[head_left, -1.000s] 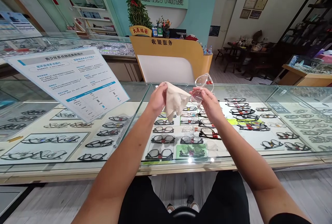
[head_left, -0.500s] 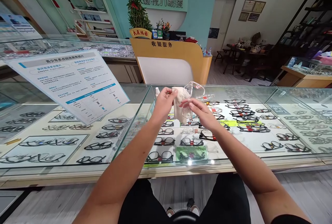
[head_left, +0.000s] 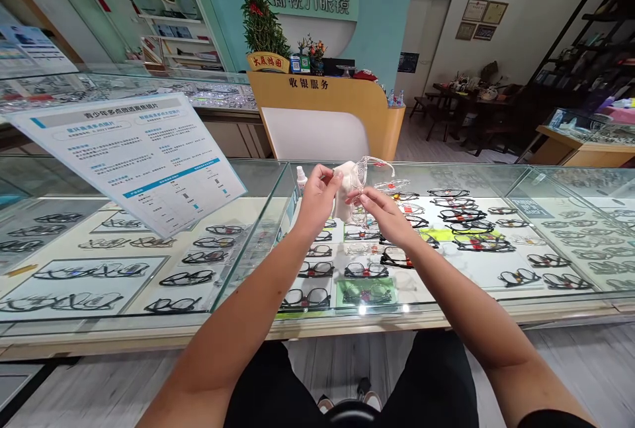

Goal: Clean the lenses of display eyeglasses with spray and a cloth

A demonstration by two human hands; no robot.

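Note:
Above the glass counter, my right hand (head_left: 381, 213) is closed on a pair of clear-framed eyeglasses (head_left: 364, 175), pinching them near the middle, with one lens standing upward and a temple reaching to the right. My left hand (head_left: 320, 193) is closed on a white cleaning cloth (head_left: 342, 203), which hangs down beside the glasses and lies against the upper lens. The fingertips behind the cloth are partly hidden. A small white spray bottle (head_left: 301, 178) stands just behind my left hand.
Rows of eyeglasses (head_left: 366, 270) lie inside the glass display counter (head_left: 317, 322) below my hands. A printed sheet (head_left: 143, 157) stands tilted at the left. Beyond the counter is a wooden cashier desk (head_left: 317, 94) with a plant (head_left: 265, 24).
My left hand has shifted slightly right with the cloth, which is now bunched higher against the upper lens. The spray bottle shows more. The glasses are turned slightly.

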